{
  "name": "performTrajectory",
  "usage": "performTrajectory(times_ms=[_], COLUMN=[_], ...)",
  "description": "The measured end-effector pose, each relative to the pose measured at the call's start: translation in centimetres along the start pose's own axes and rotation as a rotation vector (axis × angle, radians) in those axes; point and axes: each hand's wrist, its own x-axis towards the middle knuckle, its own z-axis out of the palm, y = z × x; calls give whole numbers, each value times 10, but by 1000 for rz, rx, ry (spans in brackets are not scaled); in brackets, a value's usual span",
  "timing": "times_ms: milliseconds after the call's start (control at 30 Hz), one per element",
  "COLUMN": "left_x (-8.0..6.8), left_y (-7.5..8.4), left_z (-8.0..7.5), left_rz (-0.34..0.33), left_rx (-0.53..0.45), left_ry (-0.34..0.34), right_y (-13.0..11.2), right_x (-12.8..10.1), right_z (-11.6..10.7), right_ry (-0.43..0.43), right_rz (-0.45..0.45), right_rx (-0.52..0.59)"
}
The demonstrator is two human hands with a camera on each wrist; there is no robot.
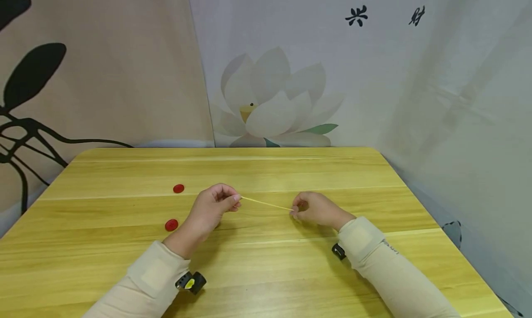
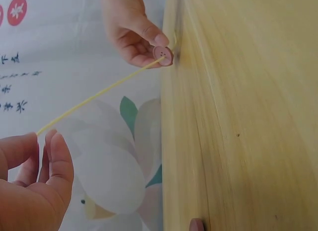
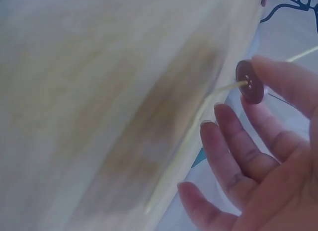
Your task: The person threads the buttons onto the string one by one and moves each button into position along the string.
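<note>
A thin yellow string [image 1: 266,203] stretches between the two hands above the table. My left hand [image 1: 214,207] pinches one part of it between thumb and fingers. A round red-brown button [image 3: 243,72] is pinched at its edge by my right hand [image 1: 317,209], between thumb and index finger; the other fingers spread loosely in the right wrist view. Through one of the button's several holes runs the string, and its loose tail hangs down on the near side in that view. In the head view the right fingers hide the held button.
Two red buttons lie on the wooden table [image 1: 266,281] left of the left hand: one farther back [image 1: 178,188], one nearer [image 1: 172,225]. Behind the table hangs a printed cloth [image 1: 374,100] with a lotus. Each sleeved wrist carries a small black device.
</note>
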Motion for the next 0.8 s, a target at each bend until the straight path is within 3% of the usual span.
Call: performTrajectory(times_ms=[300, 800], left_x=[1, 1], left_y=[2, 2], left_z=[-1, 1], left_rz=[-1, -11], left_rx=[27, 14], left_ry=[6, 11], right_y=[0, 3], right_x=[2, 4], right_z=[0, -2], right_ry=[-32, -18], right_rz=[19, -25], right_rx=[20, -112])
